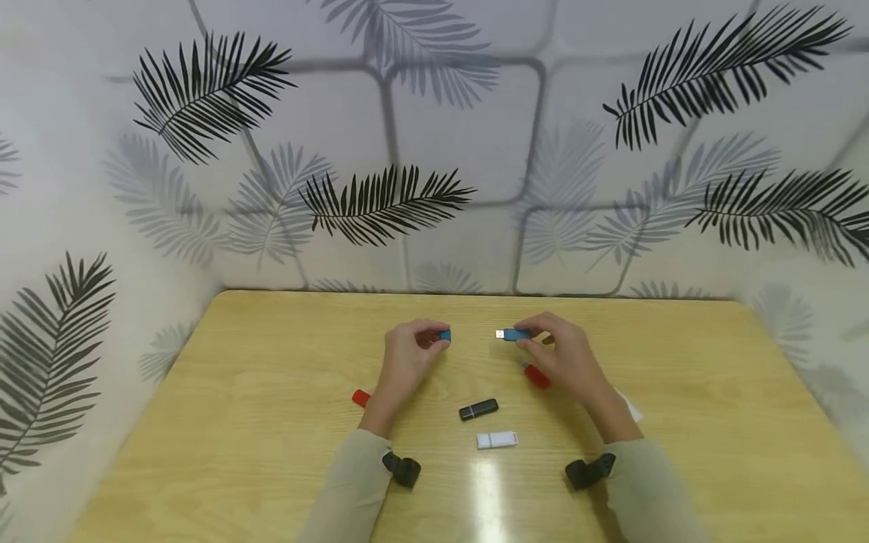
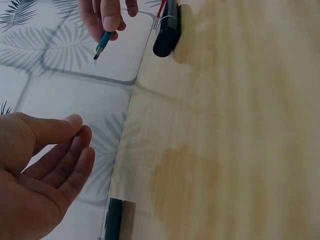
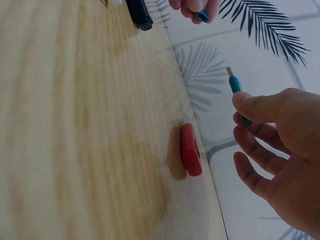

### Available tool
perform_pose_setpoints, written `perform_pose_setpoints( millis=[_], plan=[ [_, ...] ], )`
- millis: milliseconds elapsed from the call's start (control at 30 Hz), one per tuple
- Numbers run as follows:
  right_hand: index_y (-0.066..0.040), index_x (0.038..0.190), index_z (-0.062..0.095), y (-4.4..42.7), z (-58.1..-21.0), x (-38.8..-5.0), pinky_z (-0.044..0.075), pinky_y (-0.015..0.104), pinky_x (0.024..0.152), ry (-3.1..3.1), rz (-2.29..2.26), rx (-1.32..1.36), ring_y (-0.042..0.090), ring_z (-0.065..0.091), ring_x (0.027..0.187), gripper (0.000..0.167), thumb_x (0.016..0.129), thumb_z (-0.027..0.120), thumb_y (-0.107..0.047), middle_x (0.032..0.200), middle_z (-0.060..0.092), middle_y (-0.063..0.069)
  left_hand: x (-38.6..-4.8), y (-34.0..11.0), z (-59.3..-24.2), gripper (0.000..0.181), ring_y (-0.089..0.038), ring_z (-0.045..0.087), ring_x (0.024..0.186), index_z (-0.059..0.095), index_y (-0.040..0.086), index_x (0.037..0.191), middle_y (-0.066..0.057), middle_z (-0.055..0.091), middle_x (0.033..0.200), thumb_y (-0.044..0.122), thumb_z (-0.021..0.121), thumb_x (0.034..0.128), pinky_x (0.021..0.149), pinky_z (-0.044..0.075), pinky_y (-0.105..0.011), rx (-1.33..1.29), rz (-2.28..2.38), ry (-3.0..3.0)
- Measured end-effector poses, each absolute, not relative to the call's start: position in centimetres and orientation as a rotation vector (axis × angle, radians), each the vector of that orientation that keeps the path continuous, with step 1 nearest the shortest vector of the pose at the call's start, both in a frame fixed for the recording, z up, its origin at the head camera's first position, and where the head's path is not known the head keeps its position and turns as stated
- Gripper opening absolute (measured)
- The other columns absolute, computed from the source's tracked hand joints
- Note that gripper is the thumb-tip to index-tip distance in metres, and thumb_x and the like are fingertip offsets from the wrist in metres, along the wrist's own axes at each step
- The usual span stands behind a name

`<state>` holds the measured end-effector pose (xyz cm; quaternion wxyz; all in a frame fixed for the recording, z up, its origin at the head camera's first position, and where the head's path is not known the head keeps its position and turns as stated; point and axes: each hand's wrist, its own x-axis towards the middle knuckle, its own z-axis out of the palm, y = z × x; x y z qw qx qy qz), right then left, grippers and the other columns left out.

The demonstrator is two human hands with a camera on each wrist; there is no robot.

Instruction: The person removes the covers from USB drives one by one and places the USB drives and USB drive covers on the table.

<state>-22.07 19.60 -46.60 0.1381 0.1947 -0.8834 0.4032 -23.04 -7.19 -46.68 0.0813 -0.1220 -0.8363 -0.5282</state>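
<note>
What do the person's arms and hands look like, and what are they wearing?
The arms wear long, plain, pale beige fabric sleeves, left and right. A small, chunky black camera sits at each cuff, left and right. The left hand and right hand have no gloves. I see no cables.

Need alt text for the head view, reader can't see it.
A person's right hand pinches a blue USB stick, metal plug bare, and the left hand a small blue cap, the two apart, over a wooden table. A red stick, a black stick and a white stick lie on it.
</note>
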Motion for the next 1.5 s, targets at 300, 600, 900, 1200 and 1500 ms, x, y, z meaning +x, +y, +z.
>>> perform_pose_setpoints(
  millis=[300,600,900,1200,1500],
  plan=[
    [-0.001,0.109,0.074,19.4,-45.8,-24.8,0.056,0.052,0.086,-2.633,1.113,0.526,0.032,0.066,0.104,0.017,0.092,0.076,-0.001,0.111,0.071,0.013,-26.6,-5.4,-45.6,0.016,-0.021,0.073,0.087,0.079,0.001,0.106,-0.010,0.077,0.099,0.002,0.078,0.0904,0.077,0.060,-0.034,-0.352,-1.484,-2.598],
    [0.000,0.109,0.075,18.8,-46.7,-26.5,0.054,0.050,0.088,-2.684,1.173,0.433,0.034,0.061,0.105,0.016,0.094,0.074,-0.004,0.114,0.065,0.015,-28.9,-5.4,-46.0,0.016,-0.023,0.072,0.089,0.081,0.002,0.101,-0.010,0.076,0.098,-0.002,0.081,0.0857,0.079,0.059,-0.033,-0.365,-1.398,-2.681],
    [-0.003,0.112,0.076,17.4,-47.1,-27.9,0.053,0.045,0.087,-2.754,1.298,0.352,0.030,0.063,0.100,0.018,0.094,0.075,-0.009,0.111,0.068,0.013,-30.1,-5.7,-46.7,0.017,-0.024,0.072,0.092,0.080,0.002,0.102,-0.011,0.077,0.097,-0.004,0.080,0.0860,0.083,0.058,-0.034,-0.335,-1.359,-2.734],
    [0.000,0.112,0.075,16.9,-48.2,-28.4,0.052,0.048,0.095,-2.807,1.275,0.339,0.032,0.065,0.107,0.020,0.094,0.076,-0.009,0.115,0.070,0.016,-30.4,-5.1,-47.9,0.015,-0.022,0.069,0.086,0.080,0.004,0.101,-0.008,0.076,0.095,0.003,0.082,0.0865,0.077,0.057,-0.034,-0.370,-1.337,-2.774],
    [-0.003,0.110,0.076,17.1,-48.8,-28.6,0.052,0.050,0.093,-2.845,1.264,0.289,0.033,0.064,0.105,0.017,0.095,0.074,-0.012,0.114,0.068,0.015,-30.5,-4.3,-48.5,0.016,-0.020,0.070,0.091,0.082,0.011,0.104,-0.003,0.075,0.102,0.009,0.082,0.0879,0.082,0.058,-0.036,-0.309,-1.339,-2.806]
  ],
)
